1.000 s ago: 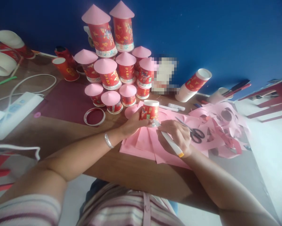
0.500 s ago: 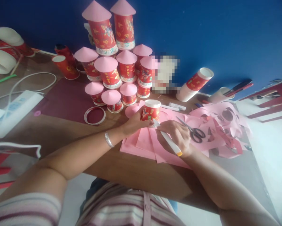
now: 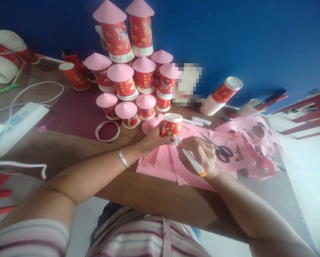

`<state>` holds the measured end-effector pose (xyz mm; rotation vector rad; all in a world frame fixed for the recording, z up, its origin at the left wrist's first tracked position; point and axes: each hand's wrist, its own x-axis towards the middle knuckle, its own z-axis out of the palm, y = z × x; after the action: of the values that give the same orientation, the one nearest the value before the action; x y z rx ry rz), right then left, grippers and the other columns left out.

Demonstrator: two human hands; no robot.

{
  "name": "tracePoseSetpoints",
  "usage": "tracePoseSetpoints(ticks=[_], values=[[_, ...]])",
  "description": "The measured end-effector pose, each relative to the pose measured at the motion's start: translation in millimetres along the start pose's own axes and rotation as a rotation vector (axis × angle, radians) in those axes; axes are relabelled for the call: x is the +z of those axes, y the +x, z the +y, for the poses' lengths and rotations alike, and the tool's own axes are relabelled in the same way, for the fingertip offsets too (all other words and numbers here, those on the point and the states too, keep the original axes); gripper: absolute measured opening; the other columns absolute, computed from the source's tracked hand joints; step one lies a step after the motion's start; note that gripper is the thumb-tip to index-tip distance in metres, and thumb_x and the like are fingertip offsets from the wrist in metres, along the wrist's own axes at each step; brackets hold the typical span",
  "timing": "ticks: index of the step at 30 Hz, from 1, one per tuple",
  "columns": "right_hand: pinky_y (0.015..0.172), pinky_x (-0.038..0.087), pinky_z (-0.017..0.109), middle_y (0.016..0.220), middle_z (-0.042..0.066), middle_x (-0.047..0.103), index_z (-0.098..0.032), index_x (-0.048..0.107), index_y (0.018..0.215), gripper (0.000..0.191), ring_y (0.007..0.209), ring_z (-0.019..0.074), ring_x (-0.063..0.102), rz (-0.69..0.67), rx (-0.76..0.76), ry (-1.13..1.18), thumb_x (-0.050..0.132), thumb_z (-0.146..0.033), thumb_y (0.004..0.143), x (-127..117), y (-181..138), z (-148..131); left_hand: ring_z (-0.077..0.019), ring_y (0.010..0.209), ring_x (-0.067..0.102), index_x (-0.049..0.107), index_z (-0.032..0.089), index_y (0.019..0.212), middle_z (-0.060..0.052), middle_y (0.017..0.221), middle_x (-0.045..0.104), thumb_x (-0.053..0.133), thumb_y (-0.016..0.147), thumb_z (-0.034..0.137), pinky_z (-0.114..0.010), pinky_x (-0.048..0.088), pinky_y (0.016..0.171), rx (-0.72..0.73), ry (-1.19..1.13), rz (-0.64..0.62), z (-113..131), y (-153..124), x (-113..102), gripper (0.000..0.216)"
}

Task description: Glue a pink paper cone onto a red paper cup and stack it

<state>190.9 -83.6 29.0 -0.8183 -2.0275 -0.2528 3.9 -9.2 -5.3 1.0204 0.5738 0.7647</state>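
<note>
My left hand (image 3: 152,140) is closed round a small red paper cup (image 3: 171,125) that stands upside down on pink paper sheets (image 3: 167,165). My right hand (image 3: 199,154) grips a white pen with an orange end (image 3: 189,160), its tip touching the paper at the cup's base. A pink paper disc (image 3: 149,125) lies just behind my left hand. Black-handled scissors (image 3: 221,150) rest on the paper right of my right hand.
Several red cups with pink cone lids (image 3: 127,78) are stacked behind. A tape ring (image 3: 107,131), a lying cup stack (image 3: 222,95), pink offcuts (image 3: 253,146), a white power strip (image 3: 18,125) with cables and a blue wall (image 3: 256,39) surround the wooden table (image 3: 69,150).
The view has shifted slightly; my hands, the cup and the pen stay almost where they were.
</note>
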Motion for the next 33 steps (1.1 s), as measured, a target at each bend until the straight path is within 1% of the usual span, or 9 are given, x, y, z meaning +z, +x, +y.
tracePoseSetpoints(ticks=[5,11,14,18,21,26,28,33], values=[[0.062,0.06,0.027,0.086,0.002,0.075,-0.02,0.064,0.109,0.025,0.07,0.0146,0.071,-0.012,0.017,-0.015,0.068,-0.002,0.091,0.4,-0.4,0.1,-0.0259,0.105,0.07,0.062,0.019,0.123,-0.008,0.11,0.073,0.097,0.071,0.042,-0.041,0.056,0.094,-0.008,0.021,0.005,1.2,-0.7,-0.5,0.067],[0.063,0.061,0.028,0.089,0.005,0.076,-0.018,0.064,0.111,0.025,0.073,0.0163,0.073,-0.018,0.015,-0.022,0.068,-0.003,0.091,-1.3,-1.7,2.3,-0.0282,0.109,0.07,0.059,0.019,0.127,-0.009,0.112,0.071,0.096,0.072,0.046,-0.046,0.055,0.097,-0.007,0.034,-0.02,-0.8,0.7,-1.6,0.071],[0.062,0.061,0.029,0.088,0.004,0.076,-0.018,0.064,0.112,0.026,0.072,0.0167,0.073,-0.014,0.019,-0.021,0.067,-0.003,0.091,-1.7,-1.5,2.7,-0.0283,0.11,0.069,0.057,0.019,0.129,-0.009,0.112,0.071,0.095,0.074,0.045,-0.048,0.055,0.099,-0.012,0.027,-0.043,-1.0,0.5,-1.2,0.071],[0.061,0.061,0.029,0.084,0.003,0.074,-0.019,0.064,0.112,0.025,0.069,0.0168,0.072,0.007,0.024,-0.021,0.067,-0.004,0.092,-1.7,0.5,1.9,-0.0257,0.107,0.068,0.057,0.021,0.127,-0.006,0.108,0.069,0.092,0.077,0.04,-0.046,0.055,0.097,-0.015,0.004,-0.046,-1.8,0.2,-1.5,0.064],[0.059,0.06,0.028,0.082,0.002,0.074,-0.021,0.063,0.111,0.024,0.068,0.0163,0.072,0.013,0.026,-0.033,0.066,-0.006,0.093,-2.0,2.5,0.8,-0.0248,0.105,0.069,0.057,0.021,0.128,-0.006,0.108,0.069,0.092,0.077,0.038,-0.046,0.055,0.097,-0.016,-0.006,-0.056,-2.8,0.4,-2.5,0.063],[0.059,0.059,0.028,0.081,0.002,0.073,-0.02,0.062,0.107,0.025,0.067,0.0163,0.071,0.014,0.022,-0.05,0.067,-0.003,0.09,-2.1,4.2,-0.6,-0.0255,0.107,0.07,0.057,0.02,0.129,-0.006,0.109,0.07,0.094,0.076,0.039,-0.044,0.057,0.096,-0.022,-0.03,-0.057,-3.0,0.6,-3.3,0.068],[0.06,0.058,0.028,0.082,0.001,0.074,-0.02,0.061,0.107,0.026,0.067,0.0159,0.071,0.015,0.024,-0.042,0.066,-0.002,0.09,-1.4,2.9,-0.6,-0.0268,0.109,0.071,0.057,0.02,0.13,-0.007,0.111,0.071,0.095,0.075,0.039,-0.045,0.057,0.097,-0.019,-0.028,-0.054,-2.9,0.8,-3.3,0.069],[0.062,0.058,0.027,0.081,0.001,0.074,-0.019,0.062,0.105,0.018,0.069,0.0152,0.072,0.006,0.029,-0.072,0.066,-0.006,0.093,1.1,-3.0,-0.3,-0.0289,0.109,0.073,0.057,0.018,0.131,-0.009,0.112,0.074,0.095,0.074,0.039,-0.048,0.055,0.101,-0.012,-0.025,-0.052,-3.8,2.0,-3.8,0.071]])
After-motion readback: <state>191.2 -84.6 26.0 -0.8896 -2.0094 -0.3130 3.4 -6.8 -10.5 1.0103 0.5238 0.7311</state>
